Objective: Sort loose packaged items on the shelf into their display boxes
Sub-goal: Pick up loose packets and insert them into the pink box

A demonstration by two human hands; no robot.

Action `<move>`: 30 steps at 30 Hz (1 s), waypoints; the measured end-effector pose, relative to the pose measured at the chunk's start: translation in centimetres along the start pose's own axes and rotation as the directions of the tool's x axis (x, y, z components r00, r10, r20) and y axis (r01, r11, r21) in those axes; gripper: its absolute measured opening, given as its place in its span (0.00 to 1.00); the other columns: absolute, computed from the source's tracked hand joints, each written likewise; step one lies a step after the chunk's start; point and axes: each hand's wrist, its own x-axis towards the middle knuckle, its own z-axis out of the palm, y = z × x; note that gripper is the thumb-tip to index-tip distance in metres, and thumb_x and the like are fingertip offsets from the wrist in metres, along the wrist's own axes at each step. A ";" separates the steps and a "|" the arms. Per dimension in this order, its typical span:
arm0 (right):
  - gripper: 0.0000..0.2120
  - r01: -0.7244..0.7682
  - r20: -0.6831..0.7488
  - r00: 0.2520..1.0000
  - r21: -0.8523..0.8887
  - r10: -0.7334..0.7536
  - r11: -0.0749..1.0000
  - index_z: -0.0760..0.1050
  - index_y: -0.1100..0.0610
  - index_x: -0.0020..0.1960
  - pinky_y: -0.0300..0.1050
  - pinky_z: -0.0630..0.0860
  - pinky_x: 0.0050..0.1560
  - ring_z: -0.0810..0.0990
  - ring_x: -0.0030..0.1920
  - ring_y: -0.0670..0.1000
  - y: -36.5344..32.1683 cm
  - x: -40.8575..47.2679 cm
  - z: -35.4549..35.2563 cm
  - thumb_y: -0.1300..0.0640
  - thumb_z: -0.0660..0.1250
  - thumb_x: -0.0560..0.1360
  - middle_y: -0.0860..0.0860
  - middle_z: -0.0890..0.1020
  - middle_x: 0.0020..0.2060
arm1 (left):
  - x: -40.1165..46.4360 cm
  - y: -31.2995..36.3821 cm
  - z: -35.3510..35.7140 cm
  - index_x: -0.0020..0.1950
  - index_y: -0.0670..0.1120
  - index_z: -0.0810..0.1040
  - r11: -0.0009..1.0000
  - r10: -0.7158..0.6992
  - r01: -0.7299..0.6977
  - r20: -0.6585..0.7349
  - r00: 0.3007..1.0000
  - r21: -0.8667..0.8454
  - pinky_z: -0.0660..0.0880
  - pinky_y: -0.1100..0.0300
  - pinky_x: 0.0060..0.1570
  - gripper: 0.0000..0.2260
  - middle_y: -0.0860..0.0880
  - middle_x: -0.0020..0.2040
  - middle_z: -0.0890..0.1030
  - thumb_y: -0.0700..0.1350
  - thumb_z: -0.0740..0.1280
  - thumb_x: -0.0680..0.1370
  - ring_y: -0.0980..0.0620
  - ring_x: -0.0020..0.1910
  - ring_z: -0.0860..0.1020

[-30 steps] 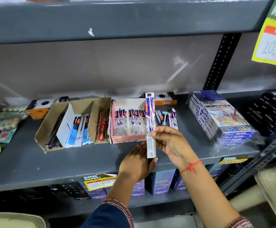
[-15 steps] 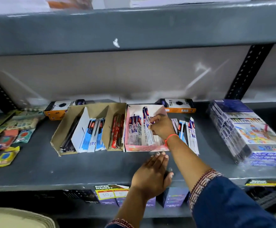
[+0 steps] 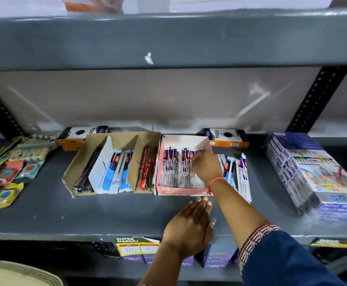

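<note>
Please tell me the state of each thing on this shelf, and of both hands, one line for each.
pink display box: open, filled with packets lying in rows.
brown cardboard box: open, divided, partly filled.
loose packets: outside the boxes, leaning beside the pink one.
colour pencil packs: stacked, wrapped in plastic.
right hand: inside the pink box, fingers on the packets.
left hand: flat on the shelf, empty.

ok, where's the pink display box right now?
In the head view, the pink cardboard display box sits mid-shelf, directly right of the brown cardboard box of red packets, with loose white-and-blue packets on its right. The right hand reaches into it.
</note>
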 end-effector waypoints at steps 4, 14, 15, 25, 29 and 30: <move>0.11 -0.012 -0.407 0.913 -0.009 0.007 1.000 0.77 0.62 0.50 0.52 0.76 0.45 0.80 0.49 0.65 2.7 -2.2 -3.3 0.60 0.58 0.74 0.63 0.82 0.49 | 0.0 0.0 0.1 0.56 0.44 0.81 1.000 0.001 -0.001 -0.008 1.000 0.000 0.76 0.61 0.54 0.17 0.48 0.54 0.84 0.51 0.62 0.73 0.53 0.53 0.81; 0.16 -0.448 -0.120 0.886 0.022 0.447 0.894 0.68 0.67 0.61 0.55 0.72 0.60 0.74 0.61 0.65 11.0 -4.8 -4.3 0.66 0.58 0.73 0.66 0.74 0.61 | -0.1 -0.2 0.5 0.75 0.44 0.53 0.996 -0.077 0.081 0.118 0.990 -0.037 0.33 0.59 0.67 0.23 0.46 0.76 0.56 0.51 0.48 0.82 0.50 0.75 0.53; 0.15 -0.462 -0.106 0.877 0.077 0.468 0.884 0.69 0.68 0.59 0.54 0.73 0.58 0.75 0.60 0.66 11.2 -4.6 -4.5 0.67 0.57 0.73 0.67 0.76 0.59 | -0.1 -0.2 0.6 0.75 0.44 0.52 0.996 -0.080 0.084 0.110 0.991 -0.031 0.33 0.61 0.67 0.23 0.46 0.76 0.55 0.51 0.47 0.82 0.51 0.75 0.52; 0.05 -0.412 0.040 0.842 0.691 0.537 0.594 0.79 0.67 0.40 0.45 0.72 0.50 0.77 0.44 0.53 12.9 -4.3 -6.0 0.69 0.73 0.66 0.60 0.81 0.42 | 0.0 -0.4 0.8 0.76 0.46 0.49 0.995 -0.090 0.095 0.144 0.986 -0.025 0.35 0.65 0.66 0.24 0.48 0.77 0.52 0.53 0.45 0.82 0.53 0.75 0.49; 0.06 -0.362 0.084 0.862 0.792 0.500 0.491 0.77 0.62 0.35 0.34 0.65 0.22 0.71 0.18 0.41 11.6 -5.5 -6.6 0.70 0.70 0.68 0.48 0.79 0.19 | 0.0 -0.4 1.0 0.76 0.46 0.49 0.996 -0.070 0.076 0.110 0.991 -0.049 0.35 0.64 0.67 0.24 0.49 0.77 0.51 0.54 0.44 0.82 0.53 0.75 0.49; 0.05 -0.326 0.078 0.875 0.826 0.479 0.460 0.77 0.64 0.36 0.32 0.63 0.16 0.69 0.14 0.39 11.3 -5.7 -6.8 0.70 0.68 0.70 0.47 0.78 0.16 | 0.0 -0.4 1.0 0.76 0.46 0.49 0.996 -0.072 0.078 0.109 0.991 -0.053 0.36 0.63 0.67 0.24 0.49 0.77 0.51 0.54 0.45 0.81 0.53 0.75 0.49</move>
